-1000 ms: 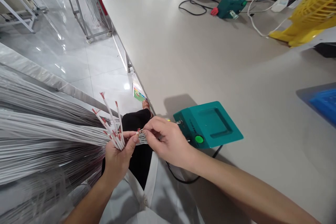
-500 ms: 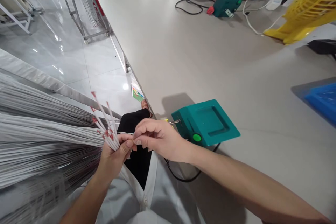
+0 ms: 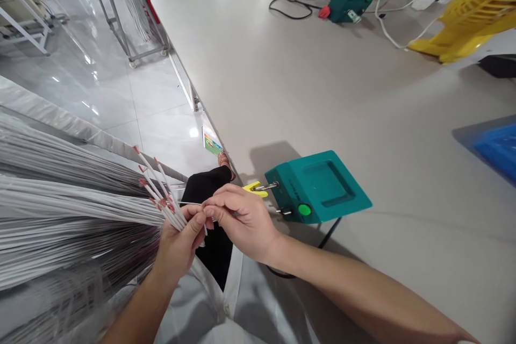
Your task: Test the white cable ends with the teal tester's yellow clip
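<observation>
My left hand (image 3: 177, 244) is closed around several thin white cables (image 3: 158, 185) whose reddish-brown ends fan upward. Against its thumb and fingertips, my right hand (image 3: 245, 223) is pinched shut; whatever sits between those fingers is too small or hidden to make out. A thin white strand (image 3: 188, 202) runs from the bundle toward the meeting fingertips. Just beyond my right hand is a teal device (image 3: 298, 191) with a green button (image 3: 304, 209) and a shallow square recess on top. A yellow clip (image 3: 255, 189) on a metal rod sticks out of its near side.
Long grey-white cables (image 3: 76, 199) hang in thick bundles on the left, beside a plastic-wrapped rail (image 3: 60, 115). On the table (image 3: 258, 64) are a second teal device (image 3: 350, 4), a yellow fan (image 3: 471, 24) and a blue tray (image 3: 497, 148). A black cord passes beneath the nearer device.
My right hand has turned and dropped slightly, uncovering more of the yellow clip and the device's side. Both hands stay together at the fingertips. The view has shifted a little.
</observation>
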Motion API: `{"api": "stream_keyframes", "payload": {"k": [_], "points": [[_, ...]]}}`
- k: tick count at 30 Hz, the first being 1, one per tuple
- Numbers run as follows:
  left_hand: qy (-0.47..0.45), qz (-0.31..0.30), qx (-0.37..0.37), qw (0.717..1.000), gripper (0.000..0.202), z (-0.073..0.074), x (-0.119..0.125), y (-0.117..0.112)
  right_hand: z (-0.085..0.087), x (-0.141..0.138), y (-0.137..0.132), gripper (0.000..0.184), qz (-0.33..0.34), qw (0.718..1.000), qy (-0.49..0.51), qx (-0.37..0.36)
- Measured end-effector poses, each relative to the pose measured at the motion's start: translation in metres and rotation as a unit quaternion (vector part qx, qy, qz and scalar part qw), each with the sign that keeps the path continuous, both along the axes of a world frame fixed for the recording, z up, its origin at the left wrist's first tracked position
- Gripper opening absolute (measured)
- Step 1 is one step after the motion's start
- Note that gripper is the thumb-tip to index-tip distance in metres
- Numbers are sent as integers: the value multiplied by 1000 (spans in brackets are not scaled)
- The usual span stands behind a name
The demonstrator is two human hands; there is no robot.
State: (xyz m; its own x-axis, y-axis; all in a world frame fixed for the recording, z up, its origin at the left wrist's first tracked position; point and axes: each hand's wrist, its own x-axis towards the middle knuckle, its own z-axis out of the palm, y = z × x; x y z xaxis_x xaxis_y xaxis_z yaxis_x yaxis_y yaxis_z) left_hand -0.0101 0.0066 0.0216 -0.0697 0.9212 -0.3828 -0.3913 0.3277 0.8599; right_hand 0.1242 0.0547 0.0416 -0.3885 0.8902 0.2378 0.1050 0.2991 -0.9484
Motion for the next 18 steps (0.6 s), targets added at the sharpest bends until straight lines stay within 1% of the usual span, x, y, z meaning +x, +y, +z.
{"api": "stream_keyframes", "payload": {"k": [2,4,5,7,8,9,10,11,12,13,14,15,16,18], "points": [[45,-13,-11,999,20,1,-1,-2,0,4,1,25,13,995,-65,78],[80,-15,-18,997,21,0,0,-4,-2,7,3,26,18,974,-150,169],[90,-9,-20,996,21,-1,2,-5,-3,8,4,26,19,955,-196,224],[105,12,-21,994,23,-2,5,-6,-6,10,5,24,18,903,-275,330],[113,24,-22,993,23,-3,6,-6,-7,11,6,23,22,878,-303,371],[119,33,-24,992,23,-4,8,-6,-8,12,7,22,26,857,-321,402],[123,41,-24,991,23,-4,9,-5,-8,13,7,21,36,844,-332,419],[126,50,-24,990,22,-4,9,-4,-7,15,7,20,53,839,-336,424],[126,58,-22,990,22,-4,9,-2,-6,17,6,20,77,841,-335,419],[123,67,-22,990,22,-3,8,-1,-4,20,5,20,102,848,-331,401],[119,75,-21,990,21,-2,8,1,-1,22,4,21,123,862,-322,372],[115,81,-19,990,20,-2,7,3,2,25,4,21,135,881,-307,333],[113,82,-17,990,20,-1,6,4,5,28,3,21,132,905,-283,287],[111,70,-9,991,17,0,6,4,10,31,3,20,86,955,-211,190]]}}
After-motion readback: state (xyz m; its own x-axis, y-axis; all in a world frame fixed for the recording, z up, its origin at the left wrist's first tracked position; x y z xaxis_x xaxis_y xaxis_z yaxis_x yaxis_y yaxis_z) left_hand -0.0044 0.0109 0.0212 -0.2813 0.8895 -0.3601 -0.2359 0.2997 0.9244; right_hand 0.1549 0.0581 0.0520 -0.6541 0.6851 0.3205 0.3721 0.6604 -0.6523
